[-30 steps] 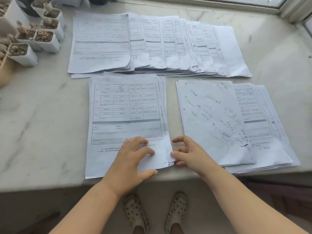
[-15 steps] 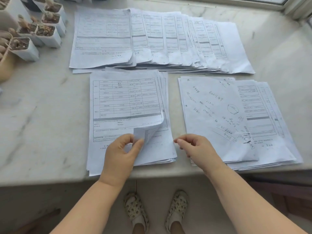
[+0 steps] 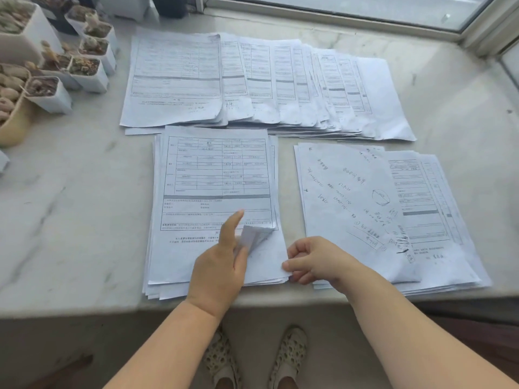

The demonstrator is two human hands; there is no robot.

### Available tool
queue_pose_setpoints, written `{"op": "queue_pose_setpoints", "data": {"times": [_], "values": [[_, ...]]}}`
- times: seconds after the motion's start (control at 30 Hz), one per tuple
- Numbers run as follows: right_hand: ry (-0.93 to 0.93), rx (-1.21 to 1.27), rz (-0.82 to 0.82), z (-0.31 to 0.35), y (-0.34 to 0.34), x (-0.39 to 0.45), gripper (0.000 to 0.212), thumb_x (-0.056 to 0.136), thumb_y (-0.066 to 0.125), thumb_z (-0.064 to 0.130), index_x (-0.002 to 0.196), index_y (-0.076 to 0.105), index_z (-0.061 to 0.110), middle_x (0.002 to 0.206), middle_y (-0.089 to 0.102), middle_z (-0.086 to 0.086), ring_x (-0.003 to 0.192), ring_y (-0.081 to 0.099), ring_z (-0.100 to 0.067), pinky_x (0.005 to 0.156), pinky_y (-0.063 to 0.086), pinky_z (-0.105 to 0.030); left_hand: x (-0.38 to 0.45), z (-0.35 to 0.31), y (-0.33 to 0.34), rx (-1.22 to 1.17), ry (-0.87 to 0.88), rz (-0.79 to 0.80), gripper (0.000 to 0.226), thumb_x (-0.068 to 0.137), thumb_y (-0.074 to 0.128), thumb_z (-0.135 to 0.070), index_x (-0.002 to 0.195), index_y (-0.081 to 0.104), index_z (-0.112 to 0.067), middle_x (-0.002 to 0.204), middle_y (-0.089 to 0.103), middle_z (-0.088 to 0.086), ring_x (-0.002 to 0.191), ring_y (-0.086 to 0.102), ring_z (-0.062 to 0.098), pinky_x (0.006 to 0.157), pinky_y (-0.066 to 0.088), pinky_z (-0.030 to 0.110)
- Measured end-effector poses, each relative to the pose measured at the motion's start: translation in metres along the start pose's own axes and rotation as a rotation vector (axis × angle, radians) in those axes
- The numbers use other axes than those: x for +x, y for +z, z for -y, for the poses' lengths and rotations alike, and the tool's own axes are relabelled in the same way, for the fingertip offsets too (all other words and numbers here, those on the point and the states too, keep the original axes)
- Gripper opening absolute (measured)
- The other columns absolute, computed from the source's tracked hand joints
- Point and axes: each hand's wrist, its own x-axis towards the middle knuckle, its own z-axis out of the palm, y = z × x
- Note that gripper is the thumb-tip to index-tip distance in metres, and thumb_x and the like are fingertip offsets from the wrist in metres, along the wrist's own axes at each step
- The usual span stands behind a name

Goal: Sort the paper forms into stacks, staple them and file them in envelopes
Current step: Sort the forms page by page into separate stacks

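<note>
Left hand (image 3: 222,262) on middle stack (image 3: 210,192), plant pots (image 3: 84,71) far left.

left hand (image 3: 222,262) on near stack of forms (image 3: 216,192), at its lower right corner | right hand (image 3: 314,261) just right of that corner, at left edge of second stack (image 3: 379,214) | fanned row of forms (image 3: 266,82) beyond both hands | small pots (image 3: 70,66) far left, behind | all on ledge (image 3: 70,206)
</note>
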Motion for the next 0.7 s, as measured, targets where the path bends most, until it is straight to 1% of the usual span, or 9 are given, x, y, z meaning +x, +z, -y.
{"op": "queue_pose_setpoints", "data": {"times": [0.03, 0.1, 0.2, 0.27, 0.37, 0.43, 0.53, 0.6, 0.7], "values": [[-0.013, 0.007, -0.011, -0.003, -0.001, 0.002, 0.014, 0.085, 0.070, 0.006, 0.080, 0.058, 0.011, 0.062, 0.065, -0.001, 0.054, 0.064, -0.010, 0.056, 0.048, -0.021, 0.003, -0.001, -0.001, 0.005, 0.018, -0.002, 0.055, 0.088, 0.050, -0.019, 0.136, 0.033, -0.040, 0.066, 0.056, -0.011, 0.053, 0.052, 0.020, 0.053, 0.047, 0.032], [-0.033, 0.000, -0.033, -0.006, 0.000, 0.004, 0.016, 0.087, 0.069, 0.010, 0.075, 0.059, 0.013, 0.059, 0.066, 0.000, 0.052, 0.061, -0.009, 0.054, 0.045, -0.021, 0.006, 0.000, -0.004, 0.013, 0.069, 0.048, 0.039, 0.086, 0.046, -0.028, 0.122, 0.053, -0.041, 0.086, 0.064, -0.015, 0.074, 0.060, 0.012, 0.062, 0.049, 0.025], [-0.071, -0.052, -0.064, -0.009, 0.001, 0.008, 0.020, 0.087, 0.069, 0.016, 0.070, 0.059, 0.016, 0.055, 0.063, 0.003, 0.048, 0.054, -0.010, 0.052, 0.040, -0.024, 0.006, 0.004, -0.004, 0.120, 0.144, 0.152, 0.029, 0.077, 0.053, -0.052, 0.093, 0.070, -0.035, 0.071, 0.043, -0.024, 0.081, 0.048, 0.002, 0.060, 0.045, 0.021], [-0.121, -0.154, -0.111, -0.009, 0.003, 0.011, 0.023, 0.087, 0.069, 0.020, 0.066, 0.057, 0.017, 0.052, 0.058, 0.007, 0.048, 0.048, -0.009, 0.053, 0.038, -0.025, 0.005, 0.007, -0.004, 0.159, 0.169, 0.208, 0.042, 0.069, 0.056, -0.061, 0.095, 0.071, -0.032, 0.072, 0.041, -0.024, 0.082, 0.044, 0.001, 0.062, 0.046, 0.022], [-0.233, -0.438, -0.211, -0.005, 0.005, 0.013, 0.029, 0.086, 0.064, 0.024, 0.061, 0.049, 0.020, 0.051, 0.044, 0.008, 0.052, 0.040, -0.010, 0.055, 0.036, -0.027, 0.005, 0.007, -0.006, 0.191, 0.192, 0.233, 0.046, 0.068, 0.056, -0.062, 0.100, 0.070, -0.032, 0.079, 0.050, -0.020, 0.086, 0.045, 0.002, 0.063, 0.050, 0.025], [-0.274, -0.490, -0.226, -0.001, 0.004, 0.013, 0.030, 0.086, 0.062, 0.027, 0.061, 0.047, 0.020, 0.052, 0.041, 0.007, 0.054, 0.038, -0.011, 0.056, 0.035, -0.027, 0.006, 0.007, -0.007, 0.194, 0.174, 0.246, 0.048, 0.067, 0.056, -0.063, 0.101, 0.069, -0.032, 0.083, 0.058, -0.017, 0.088, 0.045, 0.002, 0.066, 0.049, 0.024], [-0.302, -0.298, -0.158, 0.005, 0.003, 0.012, 0.027, 0.088, 0.063, 0.021, 0.065, 0.051, 0.014, 0.051, 0.038, 0.011, 0.049, 0.034, -0.006, 0.052, 0.031, -0.022, 0.008, 0.009, -0.009, 0.185, 0.160, 0.286, 0.053, 0.065, 0.056, -0.066, 0.105, 0.069, -0.033, 0.089, 0.062, -0.016, 0.090, 0.046, 0.000, 0.071, 0.047, 0.022], [-0.293, -0.161, -0.096, 0.008, 0.002, 0.010, 0.021, 0.090, 0.063, 0.017, 0.072, 0.057, 0.007, 0.053, 0.045, 0.009, 0.045, 0.035, -0.003, 0.051, 0.031, -0.018, 0.010, 0.011, -0.011, 0.143, 0.128, 0.312, 0.056, 0.065, 0.056, -0.067, 0.108, 0.069, -0.034, 0.088, 0.059, -0.018, 0.090, 0.046, -0.002, 0.075, 0.042, 0.016], [-0.227, -0.015, 0.006, 0.005, 0.001, 0.009, 0.018, 0.092, 0.062, 0.014, 0.074, 0.061, 0.011, 0.049, 0.045, 0.014, 0.042, 0.033, -0.002, 0.047, 0.029, -0.013, 0.011, 0.011, -0.014, 0.039, 0.048, 0.351, 0.058, 0.062, 0.057, -0.070, 0.110, 0.068, -0.039, 0.086, 0.055, -0.019, 0.089, 0.048, -0.002, 0.076, 0.036, 0.008]]}}
